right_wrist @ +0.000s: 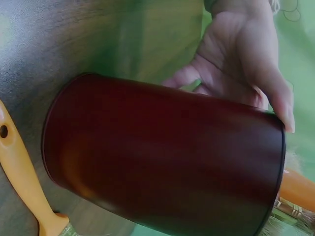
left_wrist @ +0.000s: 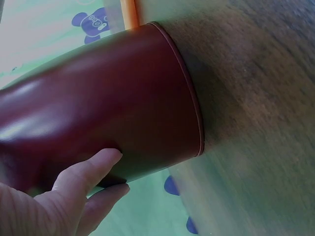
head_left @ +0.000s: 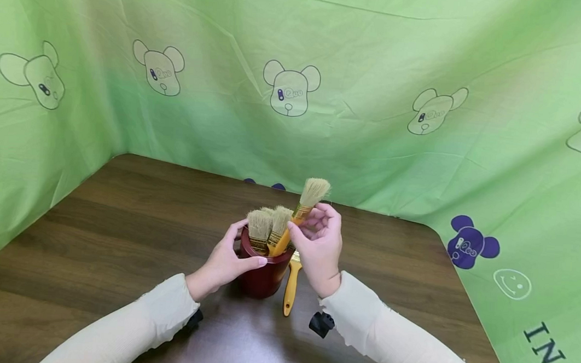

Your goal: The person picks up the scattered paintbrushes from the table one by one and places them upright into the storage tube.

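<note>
A dark red round container stands on the table, bristle-up paintbrushes crowded inside it. My left hand grips its side near the rim, thumb at the front; the right wrist view shows that hand's fingers wrapped along the container wall. Between thumb and fingers, my right hand pinches a paintbrush with an orange handle. This brush leans to the right, bristles up, its handle end hidden behind the container's rim.
Another orange-handled paintbrush lies on the wooden table just right of the container, handle toward me. Green printed cloth hangs around the table's back and sides.
</note>
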A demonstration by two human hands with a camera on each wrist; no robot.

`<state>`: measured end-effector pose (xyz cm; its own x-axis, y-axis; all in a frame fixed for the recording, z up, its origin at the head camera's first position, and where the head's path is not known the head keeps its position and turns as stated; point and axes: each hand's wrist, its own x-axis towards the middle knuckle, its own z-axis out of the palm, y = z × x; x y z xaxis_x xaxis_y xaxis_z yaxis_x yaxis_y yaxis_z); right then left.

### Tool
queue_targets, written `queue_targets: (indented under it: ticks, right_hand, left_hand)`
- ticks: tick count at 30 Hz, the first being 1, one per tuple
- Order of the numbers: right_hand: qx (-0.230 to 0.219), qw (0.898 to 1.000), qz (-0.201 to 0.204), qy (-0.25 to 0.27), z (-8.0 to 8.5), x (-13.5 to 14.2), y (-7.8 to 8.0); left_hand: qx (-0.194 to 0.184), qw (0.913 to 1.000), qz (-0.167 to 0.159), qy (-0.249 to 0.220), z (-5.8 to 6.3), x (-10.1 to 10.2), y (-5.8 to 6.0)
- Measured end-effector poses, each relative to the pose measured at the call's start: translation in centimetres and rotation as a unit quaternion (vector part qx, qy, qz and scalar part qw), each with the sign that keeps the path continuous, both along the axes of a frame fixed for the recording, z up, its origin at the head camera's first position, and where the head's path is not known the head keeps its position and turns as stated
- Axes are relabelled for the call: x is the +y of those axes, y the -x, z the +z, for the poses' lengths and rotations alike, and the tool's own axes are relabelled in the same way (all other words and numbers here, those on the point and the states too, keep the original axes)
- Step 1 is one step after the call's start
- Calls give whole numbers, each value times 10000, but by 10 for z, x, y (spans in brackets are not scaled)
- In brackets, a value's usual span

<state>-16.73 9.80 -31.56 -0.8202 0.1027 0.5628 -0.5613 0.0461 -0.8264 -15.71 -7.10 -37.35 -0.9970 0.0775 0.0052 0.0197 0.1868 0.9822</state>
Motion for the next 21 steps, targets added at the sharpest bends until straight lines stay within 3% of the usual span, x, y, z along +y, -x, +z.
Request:
queue_targets:
  ticks: [9, 15, 18, 21]
  right_hand:
    - [166, 9997, 153, -101, -7, 1, -2]
    - [94, 9992, 271, 268, -10, 7, 0]
    - [-349, 9985, 34, 420, -11, 14, 8]
    - [-1389, 9898, -307, -82, -20, 27, 24]
  left_hand:
    - [96, 9999, 55, 4, 1, 0, 0]
    - [87, 9999, 21, -78, 1, 0, 0]
    - [48, 10000, -2, -71, 1, 1, -1]
    - [15, 10000, 27, -15, 0, 0, -1]
